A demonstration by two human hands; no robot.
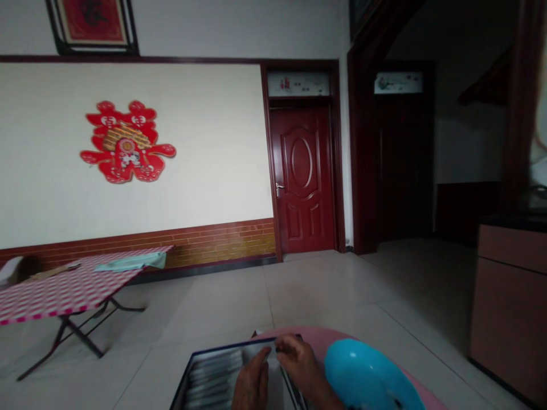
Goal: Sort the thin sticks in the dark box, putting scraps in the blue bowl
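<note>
Bringing the fingertips of 2 hands close together at the bottom centre of the frame seems to be the step in hand: fine work over an open, dark-rimmed box [231, 347]. The left hand [252, 380] is half curled, its fingers pointing up toward the right hand [299, 361], whose thumb and index finger are bent nearly together, as in a pinch. Whether either has hold of something small cannot be told; the gap is blurred. The box lies at the lower centre, with a row of pale, slim pieces [213, 378] in its left part. It sits by a pink surface [317, 337] bearing a blue bowl [367, 370] at the lower right. The next move probably calls for steady fingertips, a light grip and both wrists kept off the contents below.
</note>
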